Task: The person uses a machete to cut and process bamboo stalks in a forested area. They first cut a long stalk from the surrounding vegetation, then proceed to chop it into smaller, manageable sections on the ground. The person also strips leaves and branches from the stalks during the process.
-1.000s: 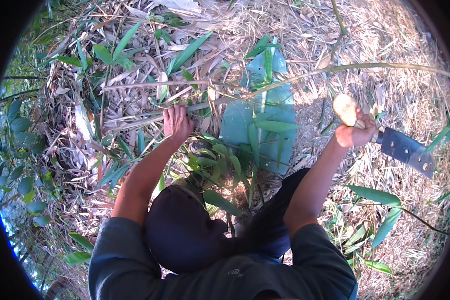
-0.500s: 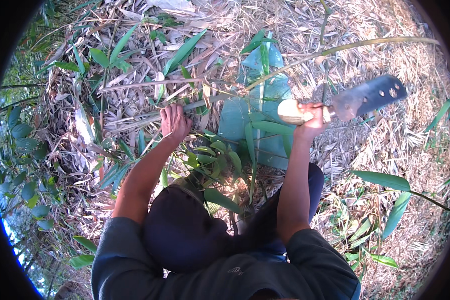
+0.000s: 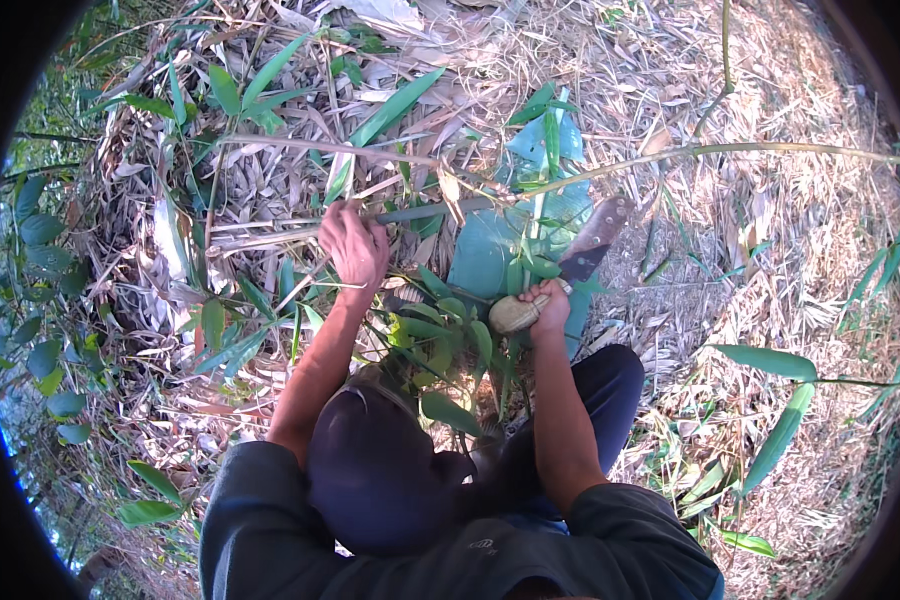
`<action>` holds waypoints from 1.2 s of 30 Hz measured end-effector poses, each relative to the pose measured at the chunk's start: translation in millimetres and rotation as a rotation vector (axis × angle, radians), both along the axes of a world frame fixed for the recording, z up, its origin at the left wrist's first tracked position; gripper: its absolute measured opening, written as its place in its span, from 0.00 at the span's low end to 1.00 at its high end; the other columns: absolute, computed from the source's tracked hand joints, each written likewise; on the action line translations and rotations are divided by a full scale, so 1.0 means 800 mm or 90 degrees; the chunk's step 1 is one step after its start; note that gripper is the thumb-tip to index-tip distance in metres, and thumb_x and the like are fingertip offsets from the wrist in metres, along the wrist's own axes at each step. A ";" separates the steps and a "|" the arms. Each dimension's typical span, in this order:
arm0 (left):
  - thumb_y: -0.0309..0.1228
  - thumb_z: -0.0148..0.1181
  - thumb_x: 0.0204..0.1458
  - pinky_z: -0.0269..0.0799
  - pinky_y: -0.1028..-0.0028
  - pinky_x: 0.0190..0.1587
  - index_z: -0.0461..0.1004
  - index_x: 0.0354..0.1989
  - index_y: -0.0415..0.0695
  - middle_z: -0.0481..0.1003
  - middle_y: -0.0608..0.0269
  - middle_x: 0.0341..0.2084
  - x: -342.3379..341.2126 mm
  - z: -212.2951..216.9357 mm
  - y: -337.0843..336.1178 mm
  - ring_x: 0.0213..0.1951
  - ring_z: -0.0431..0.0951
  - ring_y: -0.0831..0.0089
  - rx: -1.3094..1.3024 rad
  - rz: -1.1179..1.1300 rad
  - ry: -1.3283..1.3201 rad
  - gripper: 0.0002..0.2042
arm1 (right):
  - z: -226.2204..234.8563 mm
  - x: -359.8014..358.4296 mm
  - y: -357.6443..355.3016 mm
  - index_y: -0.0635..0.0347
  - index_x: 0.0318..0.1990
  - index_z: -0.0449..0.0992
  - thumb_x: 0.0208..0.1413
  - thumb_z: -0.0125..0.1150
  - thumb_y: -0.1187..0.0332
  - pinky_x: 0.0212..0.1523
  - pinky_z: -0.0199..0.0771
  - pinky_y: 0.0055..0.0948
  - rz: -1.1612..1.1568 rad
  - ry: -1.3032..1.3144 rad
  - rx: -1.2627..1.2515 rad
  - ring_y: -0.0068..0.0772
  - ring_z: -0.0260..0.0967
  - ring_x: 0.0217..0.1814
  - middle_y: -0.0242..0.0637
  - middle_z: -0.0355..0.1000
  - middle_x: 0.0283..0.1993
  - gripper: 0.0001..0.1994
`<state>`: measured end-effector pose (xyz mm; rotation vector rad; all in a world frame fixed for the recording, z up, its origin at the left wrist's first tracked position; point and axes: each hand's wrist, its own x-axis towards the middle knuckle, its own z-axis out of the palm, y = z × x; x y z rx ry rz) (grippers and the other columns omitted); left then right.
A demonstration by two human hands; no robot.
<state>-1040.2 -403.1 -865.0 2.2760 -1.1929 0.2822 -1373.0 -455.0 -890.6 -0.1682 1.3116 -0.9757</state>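
— What do we have in our left hand (image 3: 353, 245)?

— Our grip there is wrapped around a thin bamboo stem (image 3: 420, 212), a little left of the frame's centre. The stem runs level from the dry leaves (image 3: 270, 190) on the left toward the right.

— And the right hand (image 3: 548, 303)?

— Just right of centre, our fingers are pressed around the pale wooden handle (image 3: 515, 314) of a machete. Its dark blade (image 3: 592, 242) slants up and to the right, above the hand.

— Where is the blade against the stem?

— Below it and to the right; we cannot tell whether they touch.

— What lies beneath?

— A teal sheet (image 3: 490, 255) on the ground, under green leaves (image 3: 440, 335), with dry straw (image 3: 770, 230) spread across the right of the frame.
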 end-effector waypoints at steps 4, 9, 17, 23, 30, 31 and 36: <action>0.43 0.58 0.56 0.55 0.52 0.56 0.55 0.59 0.33 0.62 0.46 0.50 0.033 -0.047 0.000 0.50 0.60 0.55 -0.148 0.486 0.135 0.31 | -0.027 -0.042 -0.013 0.57 0.29 0.65 0.45 0.52 0.69 0.36 0.72 0.44 0.029 -0.007 0.044 0.40 0.65 0.26 0.36 0.61 0.22 0.05; 0.49 0.59 0.53 0.65 0.55 0.54 0.63 0.55 0.29 0.69 0.46 0.50 0.077 -0.020 -0.031 0.50 0.68 0.54 -0.477 0.553 0.900 0.33 | -0.005 -0.054 -0.033 0.66 0.49 0.71 0.48 0.58 0.62 0.49 0.73 0.46 0.625 0.942 0.127 0.50 0.73 0.36 0.45 0.73 0.35 0.22; 0.50 0.52 0.56 0.72 0.60 0.40 0.80 0.35 0.38 0.78 0.57 0.32 0.101 0.034 -0.082 0.32 0.75 0.61 -0.486 0.634 0.833 0.23 | 0.076 0.049 -0.194 0.62 0.60 0.69 0.61 0.51 0.67 0.62 0.63 0.34 0.434 0.286 -0.284 0.33 0.64 0.64 0.43 0.68 0.62 0.20; 0.45 0.49 0.58 0.66 0.62 0.41 0.82 0.30 0.44 0.72 0.64 0.32 0.108 0.143 -0.101 0.32 0.67 0.68 -0.415 0.571 0.805 0.20 | 0.107 0.135 -0.252 0.61 0.67 0.60 0.52 0.45 0.76 0.68 0.57 0.32 0.561 0.052 -0.349 0.36 0.56 0.71 0.46 0.63 0.67 0.30; 0.44 0.53 0.59 0.67 0.67 0.37 0.76 0.38 0.35 0.72 0.59 0.22 0.179 0.167 -0.147 0.25 0.68 0.64 -0.606 0.378 0.784 0.20 | 0.152 0.152 -0.244 0.57 0.45 0.65 0.70 0.41 0.60 0.64 0.62 0.39 0.563 0.164 -0.379 0.35 0.74 0.53 0.41 0.76 0.46 0.11; 0.44 0.53 0.59 0.67 0.66 0.40 0.75 0.39 0.34 0.72 0.60 0.24 0.207 0.141 -0.157 0.28 0.69 0.65 -0.520 0.343 0.728 0.20 | 0.164 0.154 -0.243 0.57 0.44 0.65 0.70 0.40 0.59 0.63 0.63 0.39 0.566 0.167 -0.419 0.34 0.74 0.52 0.41 0.76 0.45 0.12; 0.41 0.56 0.54 0.60 0.58 0.53 0.64 0.48 0.28 0.67 0.51 0.42 0.228 0.125 -0.193 0.47 0.66 0.62 -0.261 0.706 0.420 0.25 | 0.207 0.194 -0.238 0.65 0.44 0.71 0.71 0.39 0.55 0.54 0.71 0.36 0.607 0.257 -0.462 0.30 0.74 0.45 0.39 0.75 0.40 0.21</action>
